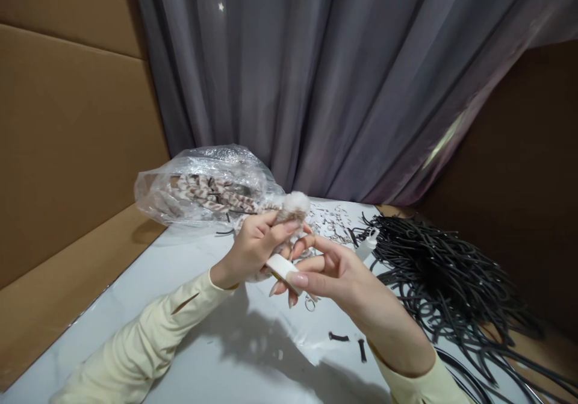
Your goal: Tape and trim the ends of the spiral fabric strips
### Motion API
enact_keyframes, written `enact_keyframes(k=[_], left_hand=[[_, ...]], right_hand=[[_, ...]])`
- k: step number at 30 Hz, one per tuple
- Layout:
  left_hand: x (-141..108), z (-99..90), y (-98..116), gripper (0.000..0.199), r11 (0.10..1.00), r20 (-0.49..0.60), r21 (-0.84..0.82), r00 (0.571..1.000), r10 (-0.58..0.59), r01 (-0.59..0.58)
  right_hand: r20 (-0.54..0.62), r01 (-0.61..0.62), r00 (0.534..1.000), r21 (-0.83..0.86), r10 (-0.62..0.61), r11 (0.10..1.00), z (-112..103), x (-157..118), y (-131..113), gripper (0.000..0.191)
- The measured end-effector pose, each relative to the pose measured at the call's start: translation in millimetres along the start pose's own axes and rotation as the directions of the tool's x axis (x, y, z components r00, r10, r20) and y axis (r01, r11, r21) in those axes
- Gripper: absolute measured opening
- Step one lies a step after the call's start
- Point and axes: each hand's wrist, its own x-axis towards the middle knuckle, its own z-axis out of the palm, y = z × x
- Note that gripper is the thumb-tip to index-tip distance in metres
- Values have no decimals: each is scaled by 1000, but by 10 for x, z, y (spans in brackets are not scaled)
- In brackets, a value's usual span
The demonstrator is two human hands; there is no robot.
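My left hand (258,244) is closed around a fluffy white-and-brown plush piece (295,206), with its pale tuft standing up above the fingers. Close beside it, my right hand (332,268) pinches a white, flat oblong object (280,265) between thumb and fingers. That object has a yellowish lower edge; its exact kind is unclear. Part of the plush hangs behind both hands, partly hidden by them. Just below the right fingers a metal ring (309,303) shows over the white table (253,344).
At the back left lies a clear plastic bag (212,157) with striped plush pieces (217,193). Many small metal rings and clasps (332,220) are scattered behind. A translucent bottle (366,245) stands by a heap of black cords (442,271). Short black cord pieces (338,336) lie in front.
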Motion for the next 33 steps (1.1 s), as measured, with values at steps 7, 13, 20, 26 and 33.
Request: enact_keyframes(k=[7,13,20,26,33], left_hand=[[6,-14,-19,27,1000,1,-17,1000,25,-25],[13,-4,-9,26,998,54,-60,998,23,-20],[7,20,-21,26,997,8,-67,1000,29,-28],[16,28,-41,26,997,-18,-69,999,30,-31],[52,11,-98,25,997,-38,-59,998,57,-59]], right_hand=[[14,9,1000,-50,-8,999,-80,6,-12,19],[-9,-1,1000,-123,0,992,-127,-8,-49,19],[-28,8,1000,-82,-10,997,-111,6,4,16],[-27,26,999,-15,-26,1000,-123,44,51,17],[-69,37,997,23,-36,999,-97,106,76,21]])
